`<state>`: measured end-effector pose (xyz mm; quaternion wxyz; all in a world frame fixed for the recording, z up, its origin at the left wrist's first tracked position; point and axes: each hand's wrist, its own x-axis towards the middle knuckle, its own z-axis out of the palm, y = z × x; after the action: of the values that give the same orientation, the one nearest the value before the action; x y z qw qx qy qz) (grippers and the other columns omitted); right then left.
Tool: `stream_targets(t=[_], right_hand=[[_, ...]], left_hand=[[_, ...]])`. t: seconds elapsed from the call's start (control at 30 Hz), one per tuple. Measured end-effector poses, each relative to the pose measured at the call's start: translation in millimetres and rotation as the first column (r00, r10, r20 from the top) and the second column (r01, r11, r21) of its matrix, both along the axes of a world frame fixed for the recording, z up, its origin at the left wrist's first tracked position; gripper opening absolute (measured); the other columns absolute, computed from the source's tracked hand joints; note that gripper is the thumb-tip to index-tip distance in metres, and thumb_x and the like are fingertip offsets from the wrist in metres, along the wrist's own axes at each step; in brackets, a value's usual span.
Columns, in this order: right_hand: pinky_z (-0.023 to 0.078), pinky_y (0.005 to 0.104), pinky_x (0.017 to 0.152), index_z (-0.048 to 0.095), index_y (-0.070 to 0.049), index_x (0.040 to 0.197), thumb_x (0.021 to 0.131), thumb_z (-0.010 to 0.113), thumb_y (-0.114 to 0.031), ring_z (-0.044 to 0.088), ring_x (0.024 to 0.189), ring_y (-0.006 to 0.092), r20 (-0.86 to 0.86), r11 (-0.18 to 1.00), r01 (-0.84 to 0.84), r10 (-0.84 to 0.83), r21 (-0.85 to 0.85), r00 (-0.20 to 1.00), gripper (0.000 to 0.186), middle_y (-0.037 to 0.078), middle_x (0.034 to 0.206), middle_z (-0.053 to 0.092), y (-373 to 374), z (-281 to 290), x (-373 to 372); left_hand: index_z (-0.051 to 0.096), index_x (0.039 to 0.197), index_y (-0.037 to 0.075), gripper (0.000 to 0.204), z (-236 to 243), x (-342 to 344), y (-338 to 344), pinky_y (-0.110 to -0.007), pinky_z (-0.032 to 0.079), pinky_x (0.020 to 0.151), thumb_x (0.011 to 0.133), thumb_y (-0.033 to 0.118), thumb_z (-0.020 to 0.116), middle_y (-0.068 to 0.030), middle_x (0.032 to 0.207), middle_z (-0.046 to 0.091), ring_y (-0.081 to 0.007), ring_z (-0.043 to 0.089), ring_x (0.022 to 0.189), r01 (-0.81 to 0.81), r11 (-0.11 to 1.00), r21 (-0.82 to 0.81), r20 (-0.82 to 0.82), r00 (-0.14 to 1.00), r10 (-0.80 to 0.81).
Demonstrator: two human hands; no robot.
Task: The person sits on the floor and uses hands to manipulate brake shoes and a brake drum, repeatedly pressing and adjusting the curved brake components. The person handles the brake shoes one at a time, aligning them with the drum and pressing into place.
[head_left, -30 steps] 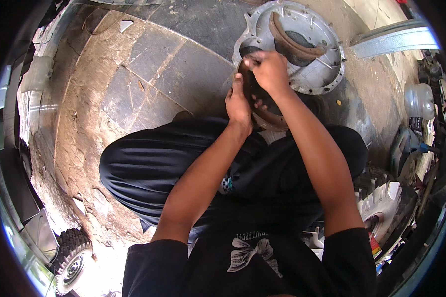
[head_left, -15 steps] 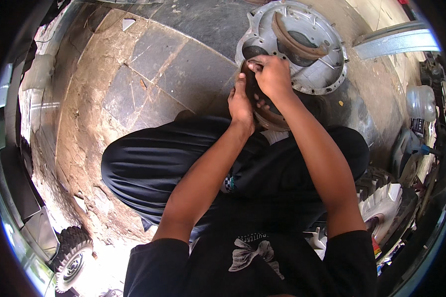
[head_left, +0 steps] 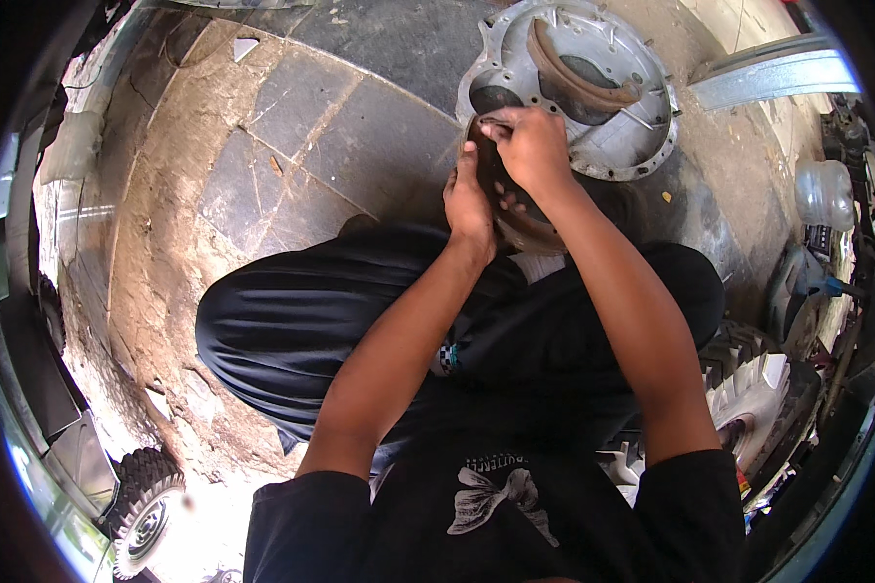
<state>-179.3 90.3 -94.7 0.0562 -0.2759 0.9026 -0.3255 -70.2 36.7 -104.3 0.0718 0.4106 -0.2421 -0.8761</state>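
My left hand (head_left: 470, 202) is wrapped round a curved, rust-brown brake shoe (head_left: 527, 233), its thumb along the outer left side and its fingertips showing on the inner side. The shoe is held upright between my legs. At its upper end my right hand (head_left: 535, 146) is closed in a pinch; a small dark thing shows at the fingertips, too little to name. Just beyond, a second rusty brake shoe (head_left: 578, 89) lies on a round grey metal housing (head_left: 642, 160) with bolt holes round its rim and large openings.
Worn dark tiles (head_left: 360, 146) cover the floor, with a white chip (head_left: 245, 48) at the far left. A metal channel (head_left: 773, 80) juts in at far right, above a clear plastic container (head_left: 824, 194). Toy-like treaded wheels stand low left (head_left: 148, 520) and right (head_left: 749, 403).
Both hands keep their hold on the brake shoe; my right hand has shifted very slightly at its upper end. The whole view has moved a little.
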Motion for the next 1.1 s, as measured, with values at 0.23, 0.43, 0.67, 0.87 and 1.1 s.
stream_targets(t=[0.23, 0.43, 0.67, 0.87, 1.1], right_hand=[[0.055, 0.0437, 0.085, 0.081, -0.01, 0.1, 0.087, 0.077, -0.019, 0.072, 0.088, 0.0367, 0.038, 0.999, 0.046, -0.046, 0.003, 0.998, 0.017, 0.016, 0.094, 0.076, -0.1, 0.5, -3.1], [0.056, 0.0442, 0.082, 0.081, -0.009, 0.1, 0.086, 0.076, -0.014, 0.072, 0.088, 0.0373, 0.012, 0.999, 0.023, -0.022, -0.041, 1.0, 0.015, 0.017, 0.095, 0.075, 4.0, 2.8, -0.5], [0.057, 0.043, 0.081, 0.08, -0.008, 0.097, 0.086, 0.076, -0.012, 0.073, 0.087, 0.0364, 0.083, 0.998, 0.051, -0.046, -0.049, 0.995, 0.013, 0.017, 0.092, 0.076, 3.7, 13.4, 8.8], [0.057, 0.043, 0.081, 0.081, -0.008, 0.098, 0.086, 0.077, -0.014, 0.073, 0.087, 0.0369, 0.082, 0.996, 0.038, -0.031, -0.076, 0.996, 0.013, 0.017, 0.092, 0.076, 5.1, 3.8, 6.3], [0.056, 0.0449, 0.082, 0.08, -0.008, 0.099, 0.087, 0.076, -0.015, 0.072, 0.088, 0.0382, 0.008, 0.994, 0.032, -0.031, -0.105, 0.999, 0.014, 0.018, 0.093, 0.076, -3.2, 1.8, -0.3]], left_hand=[[0.056, 0.109, 0.004, 0.052, 5.5, 0.6, -0.5, -0.038, 0.052, 0.049, 0.101, 0.055, 0.057, -0.0065, 0.074, 0.052, -0.02, 0.052, 0.054, 0.003, 1.0, -0.012, 0.052, 0.999, -0.002], [0.056, 0.11, 0.004, 0.052, 2.6, -0.9, 4.8, -0.038, 0.052, 0.049, 0.1, 0.055, 0.058, -0.0081, 0.075, 0.053, -0.0208, 0.052, 0.054, -0.023, 0.999, -0.028, 0.056, 0.998, 0.024], [0.056, 0.108, 0.004, 0.052, 1.5, -1.0, 0.0, -0.039, 0.052, 0.049, 0.101, 0.056, 0.056, -0.0082, 0.075, 0.053, -0.0209, 0.053, 0.054, -0.02, 0.998, -0.056, 0.027, 0.999, 0.022], [0.055, 0.108, 0.003, 0.052, 2.0, -0.3, 0.2, -0.038, 0.052, 0.049, 0.102, 0.055, 0.056, -0.0077, 0.074, 0.052, -0.0207, 0.054, 0.055, -0.011, 0.998, -0.06, 0.03, 0.999, 0.013], [0.056, 0.108, 0.003, 0.053, -1.6, -1.2, -2.2, -0.037, 0.053, 0.049, 0.101, 0.056, 0.056, -0.0074, 0.074, 0.052, -0.0204, 0.054, 0.055, 0.012, 0.998, -0.06, 0.012, 1.0, -0.011]])
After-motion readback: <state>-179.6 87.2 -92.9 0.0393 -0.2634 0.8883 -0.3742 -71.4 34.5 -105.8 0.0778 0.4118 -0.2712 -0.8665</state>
